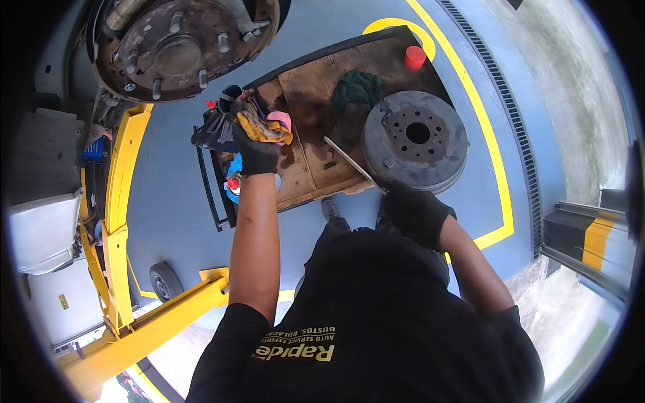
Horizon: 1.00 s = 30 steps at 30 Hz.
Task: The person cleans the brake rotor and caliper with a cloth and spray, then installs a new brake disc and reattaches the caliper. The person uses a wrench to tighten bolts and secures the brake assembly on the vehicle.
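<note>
My left hand (257, 156), in a black glove, is closed round a crumpled rag (263, 126) of yellow, pink and purple cloth, above the left end of a cardboard-covered cart top. In my right hand (418, 213), also black-gloved, is a slim pale metal rod (349, 161) that points up and left over the cardboard; the grip end is hidden in my fist. Just beyond that hand lies a grey brake drum (445, 138), with a round centre hole and several smaller holes. A dark green cloth (359, 88) lies against the drum's far left side.
A rusty wheel hub (180, 57) with studs hangs at the upper left. The cart's cardboard (295, 171) is oil-stained. A red cap (414, 58) sits at its far corner, a red-topped can (234, 183) at its near left. Yellow lift arms (168, 346) stand left; a tire (165, 281) is below.
</note>
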Each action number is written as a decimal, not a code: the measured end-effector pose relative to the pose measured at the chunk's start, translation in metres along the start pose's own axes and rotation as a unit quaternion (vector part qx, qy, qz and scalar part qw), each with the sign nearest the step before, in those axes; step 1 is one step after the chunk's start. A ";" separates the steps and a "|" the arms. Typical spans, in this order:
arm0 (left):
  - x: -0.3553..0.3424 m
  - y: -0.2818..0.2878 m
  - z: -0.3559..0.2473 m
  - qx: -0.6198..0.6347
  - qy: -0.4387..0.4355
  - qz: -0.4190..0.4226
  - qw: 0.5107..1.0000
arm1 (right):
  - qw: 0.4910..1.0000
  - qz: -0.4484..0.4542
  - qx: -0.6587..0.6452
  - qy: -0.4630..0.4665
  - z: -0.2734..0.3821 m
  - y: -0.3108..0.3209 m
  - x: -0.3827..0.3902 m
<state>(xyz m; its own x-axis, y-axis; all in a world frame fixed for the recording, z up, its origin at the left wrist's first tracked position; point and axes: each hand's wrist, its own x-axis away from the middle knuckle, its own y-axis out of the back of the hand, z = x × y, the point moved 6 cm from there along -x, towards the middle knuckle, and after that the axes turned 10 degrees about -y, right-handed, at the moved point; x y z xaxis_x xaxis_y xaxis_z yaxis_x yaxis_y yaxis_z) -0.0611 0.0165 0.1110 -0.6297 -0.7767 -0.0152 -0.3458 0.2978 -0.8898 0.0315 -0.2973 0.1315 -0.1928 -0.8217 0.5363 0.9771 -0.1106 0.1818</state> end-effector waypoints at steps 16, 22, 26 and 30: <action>0.006 -0.012 0.001 -0.275 -0.001 -0.070 0.959 | 0.991 -0.067 0.024 0.110 0.029 0.083 -0.039; -0.033 -0.024 0.029 -0.157 -0.016 -0.019 0.987 | 0.959 -0.161 0.097 0.212 0.086 0.096 -0.040; -0.054 -0.050 0.041 -0.127 -0.070 0.015 0.989 | 0.947 -0.186 0.151 0.216 0.118 0.098 -0.042; -0.061 -0.078 0.057 -0.004 -0.031 0.070 0.997 | 0.948 -0.188 0.149 0.207 0.145 0.095 -0.054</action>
<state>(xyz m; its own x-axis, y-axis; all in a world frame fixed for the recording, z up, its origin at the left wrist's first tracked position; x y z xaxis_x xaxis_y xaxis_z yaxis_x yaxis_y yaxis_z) 0.0440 0.0087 0.1556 -0.6275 -0.7605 -0.1673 -0.2633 0.4094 -0.8735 0.1219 -0.1828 0.2396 -0.4100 -0.9116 0.0288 0.7654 -0.3268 0.5544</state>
